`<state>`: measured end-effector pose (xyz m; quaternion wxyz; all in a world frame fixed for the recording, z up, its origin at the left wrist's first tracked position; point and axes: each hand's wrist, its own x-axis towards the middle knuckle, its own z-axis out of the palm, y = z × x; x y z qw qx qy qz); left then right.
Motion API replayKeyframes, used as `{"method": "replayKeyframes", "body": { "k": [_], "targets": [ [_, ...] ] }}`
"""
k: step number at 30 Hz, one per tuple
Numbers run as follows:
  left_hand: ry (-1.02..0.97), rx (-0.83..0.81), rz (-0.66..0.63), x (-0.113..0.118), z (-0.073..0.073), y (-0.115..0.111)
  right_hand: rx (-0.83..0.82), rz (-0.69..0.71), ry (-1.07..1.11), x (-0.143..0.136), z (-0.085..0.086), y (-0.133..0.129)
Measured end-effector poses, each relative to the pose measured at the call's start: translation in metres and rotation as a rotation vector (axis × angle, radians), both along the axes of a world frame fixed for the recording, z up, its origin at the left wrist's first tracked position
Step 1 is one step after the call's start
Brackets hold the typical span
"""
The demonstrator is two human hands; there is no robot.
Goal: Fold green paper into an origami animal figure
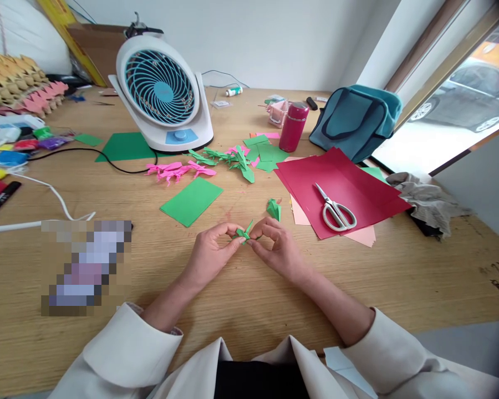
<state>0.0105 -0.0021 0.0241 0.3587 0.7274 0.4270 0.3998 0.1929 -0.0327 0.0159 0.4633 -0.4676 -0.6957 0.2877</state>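
Between my two hands is a small folded green paper piece (243,234) with thin pointed ends. My left hand (214,249) pinches its left side between thumb and fingertips. From the other side, my right hand (279,248) grips it with thumb and forefinger closed; the fingers partly cover it. Just beyond my right hand lies another folded green paper piece (274,209). A flat green paper sheet (192,201) rests farther up on the left. Behind it are several pink folded paper figures (174,171) and green folded paper figures (241,162).
White-handled scissors (337,212) lie on red paper sheets (357,183) at right. A white fan (162,94), a red bottle (294,127) and a blue bag (353,122) stand at the back. A blurred-out object (87,266) and a white cable (58,194) are at left.
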Motion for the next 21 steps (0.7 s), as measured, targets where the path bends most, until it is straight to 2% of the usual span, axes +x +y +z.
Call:
{"method": "replayKeyframes", "body": {
  "k": [8, 13, 18, 21],
  "targets": [
    [-0.080, -0.186, 0.028, 0.002, -0.007, -0.002, 0.033, -0.047, -0.043, -0.005, -0.005, -0.002],
    [-0.072, -0.177, 0.089, 0.004, -0.009, -0.005, 0.029, -0.089, -0.067, -0.009, -0.009, -0.004],
    [-0.122, -0.177, 0.036, 0.004, -0.016, -0.004, 0.039, -0.114, -0.065, -0.013, -0.009, -0.004],
    [-0.136, -0.155, 0.114, 0.005, -0.017, -0.006, 0.050, -0.133, -0.041, -0.014, -0.008, -0.004]
  ]
}}
